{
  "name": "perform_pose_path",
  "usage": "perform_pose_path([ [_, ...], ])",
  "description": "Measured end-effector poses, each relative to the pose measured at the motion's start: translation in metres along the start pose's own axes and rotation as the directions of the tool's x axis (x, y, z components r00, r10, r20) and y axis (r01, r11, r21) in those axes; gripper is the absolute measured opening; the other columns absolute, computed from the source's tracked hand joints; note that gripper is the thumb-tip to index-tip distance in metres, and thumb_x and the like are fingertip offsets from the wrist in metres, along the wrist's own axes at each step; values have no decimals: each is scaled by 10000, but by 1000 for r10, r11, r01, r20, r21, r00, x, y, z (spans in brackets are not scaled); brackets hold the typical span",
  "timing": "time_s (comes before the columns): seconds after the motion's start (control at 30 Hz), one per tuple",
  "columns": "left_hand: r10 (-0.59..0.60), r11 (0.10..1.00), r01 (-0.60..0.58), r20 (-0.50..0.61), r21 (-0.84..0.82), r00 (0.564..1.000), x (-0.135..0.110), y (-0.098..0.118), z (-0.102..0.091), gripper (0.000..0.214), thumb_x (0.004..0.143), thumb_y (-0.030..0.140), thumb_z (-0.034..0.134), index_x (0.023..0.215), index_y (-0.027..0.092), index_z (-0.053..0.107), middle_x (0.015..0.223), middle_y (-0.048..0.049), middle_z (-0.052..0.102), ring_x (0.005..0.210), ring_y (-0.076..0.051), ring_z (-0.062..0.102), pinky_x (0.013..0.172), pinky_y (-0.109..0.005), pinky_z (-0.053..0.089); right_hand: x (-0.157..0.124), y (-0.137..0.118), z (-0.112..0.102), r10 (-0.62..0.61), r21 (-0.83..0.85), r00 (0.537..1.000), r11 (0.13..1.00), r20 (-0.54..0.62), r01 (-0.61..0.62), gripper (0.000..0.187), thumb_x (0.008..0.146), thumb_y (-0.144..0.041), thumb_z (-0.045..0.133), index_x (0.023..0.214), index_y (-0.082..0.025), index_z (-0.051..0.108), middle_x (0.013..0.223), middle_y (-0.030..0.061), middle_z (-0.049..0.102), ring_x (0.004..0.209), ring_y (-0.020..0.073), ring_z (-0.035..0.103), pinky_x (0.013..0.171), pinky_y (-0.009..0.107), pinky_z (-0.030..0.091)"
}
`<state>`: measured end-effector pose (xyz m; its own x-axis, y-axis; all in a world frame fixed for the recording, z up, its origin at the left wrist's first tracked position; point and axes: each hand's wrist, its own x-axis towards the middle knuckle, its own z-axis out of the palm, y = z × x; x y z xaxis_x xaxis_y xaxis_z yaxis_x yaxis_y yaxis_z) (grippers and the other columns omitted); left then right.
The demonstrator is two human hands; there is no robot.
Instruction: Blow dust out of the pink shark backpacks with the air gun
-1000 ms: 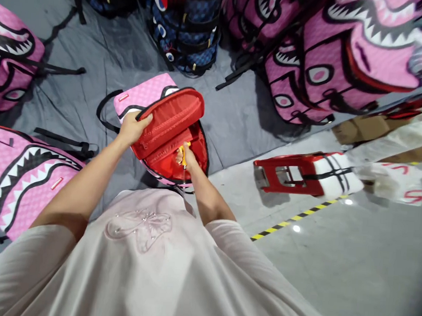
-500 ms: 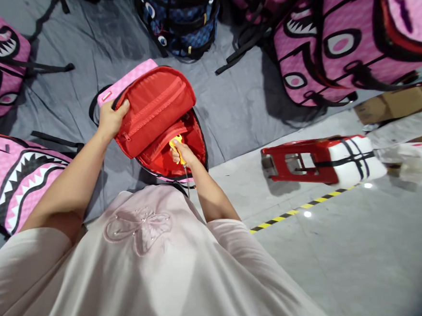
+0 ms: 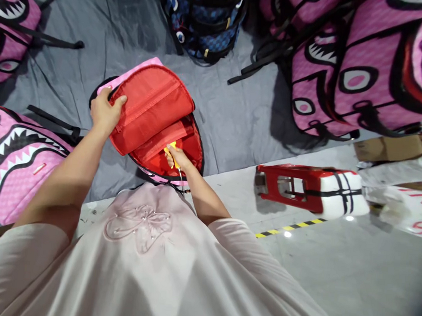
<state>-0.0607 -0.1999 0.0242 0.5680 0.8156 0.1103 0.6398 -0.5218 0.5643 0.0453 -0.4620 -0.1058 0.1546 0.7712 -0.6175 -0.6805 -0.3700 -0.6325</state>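
In the head view a pink backpack (image 3: 134,74) lies unzipped on the grey sheet, its red-lined flap (image 3: 151,108) folded up to bare the red inside. My left hand (image 3: 106,110) is closed on the flap's left edge, thumb on the lining and fingers behind it. Over the red interior, my right hand (image 3: 177,156) grips a yellow-handled tool (image 3: 171,148). A thin metal part of it sticks out from under the palm toward my body; its exact kind is unclear. The right fingertips are partly hidden beside the red inner pocket.
Pink shark-face backpacks (image 3: 19,164) lie at the left, others (image 3: 357,81) at the upper right. A blue checked backpack (image 3: 206,23) stands ahead. On the floor at right are a red and white object (image 3: 302,189), cardboard (image 3: 388,147) and yellow-black tape (image 3: 289,228). Grey sheeting (image 3: 230,130) covers the ground.
My view has shifted a little, so the surroundings sit elsewhere in the frame. The flap is still held in my left hand; my right hand still holds the yellow-handled tool inside the backpack.
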Motion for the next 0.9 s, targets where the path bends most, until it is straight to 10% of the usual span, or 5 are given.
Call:
perform_pose_path([
  [0.17,-35,983,63,-162,170,986,-15,23,-3,440,909,533,574,1160,172,580,1297,-122,599,1331,-278,447,1004,-512,354,-8,-1,-8,24,1,996,1000,-87,-24,375,955,-490,574,739,-206,458,439,-97,394,337,63,346,322,180,332],
  [0.33,-25,967,4,79,256,997,-44,44,-3,434,975,442,434,1230,144,622,1282,-156,644,1247,-316,553,1035,-492,399,-11,-8,-6,-40,-26,939,999,-343,33,358,963,-496,553,768,-224,427,444,-90,430,323,71,385,323,190,342],
  [0.6,128,958,-197,298,211,946,-79,19,24,1083,784,796,508,1576,97,270,1632,-262,213,1496,-450,202,1178,-613,186,-12,10,23,-215,-392,862,920,-458,21,301,914,-384,660,763,-239,443,440,-104,433,315,76,420,311,181,303],
  [0.9,259,965,-261,205,-17,944,-94,-3,45,983,832,738,504,1572,124,297,1655,-231,161,1533,-418,91,1215,-609,43,-24,-26,23,-107,-612,906,768,-409,-185,365,951,-521,594,795,-207,497,462,-43,505,350,110,488,361,216,371],
])
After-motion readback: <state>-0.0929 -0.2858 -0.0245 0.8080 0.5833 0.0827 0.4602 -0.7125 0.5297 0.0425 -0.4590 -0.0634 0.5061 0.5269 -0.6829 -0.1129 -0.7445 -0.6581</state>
